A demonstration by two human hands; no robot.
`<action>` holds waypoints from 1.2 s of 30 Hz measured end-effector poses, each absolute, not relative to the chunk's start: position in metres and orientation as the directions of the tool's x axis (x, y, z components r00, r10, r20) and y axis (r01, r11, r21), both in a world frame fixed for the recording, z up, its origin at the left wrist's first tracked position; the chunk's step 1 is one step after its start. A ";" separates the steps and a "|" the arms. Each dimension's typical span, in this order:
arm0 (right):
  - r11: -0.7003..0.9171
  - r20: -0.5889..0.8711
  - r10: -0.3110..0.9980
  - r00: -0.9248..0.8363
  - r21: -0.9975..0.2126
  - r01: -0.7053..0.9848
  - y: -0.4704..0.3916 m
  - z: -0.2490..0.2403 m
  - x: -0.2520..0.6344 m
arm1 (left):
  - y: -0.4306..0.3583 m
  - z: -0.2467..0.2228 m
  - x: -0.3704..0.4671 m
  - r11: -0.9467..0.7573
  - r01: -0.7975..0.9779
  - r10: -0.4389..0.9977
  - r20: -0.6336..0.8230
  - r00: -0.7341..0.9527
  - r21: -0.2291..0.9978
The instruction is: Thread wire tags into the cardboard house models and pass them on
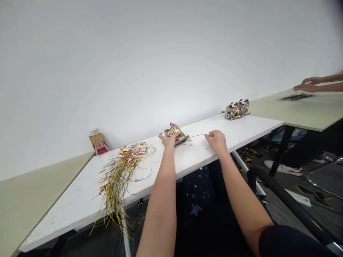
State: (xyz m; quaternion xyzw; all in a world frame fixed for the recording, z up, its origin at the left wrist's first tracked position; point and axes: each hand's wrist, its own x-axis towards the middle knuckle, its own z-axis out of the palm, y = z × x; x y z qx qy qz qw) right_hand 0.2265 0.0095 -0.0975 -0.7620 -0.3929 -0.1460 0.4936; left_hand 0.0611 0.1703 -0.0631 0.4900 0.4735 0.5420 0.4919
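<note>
Right hand (216, 142) pinches thin brown thread (197, 135), taut to tilted cream-and-brown model house (173, 129), gripped by left hand (169, 138) over white table (246, 130). Looks partway: loose ends remain. Farther, snow-roofed cream model row (237, 110) appears finished.

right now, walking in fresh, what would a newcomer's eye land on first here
Probably the tangle of yellow and black strands on the left part of the white table, spilling over its front edge. Next, the small model house near the middle, held by the left hand while the right hand pinches a thin strand leading to it. Another house model stands toward the right end.
</note>
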 end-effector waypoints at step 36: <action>0.239 -0.002 0.811 0.586 -0.912 -0.334 0.057 -0.062 0.172 | 0.167 -0.044 0.064 0.119 -0.661 0.991 -0.054 0.119 0.741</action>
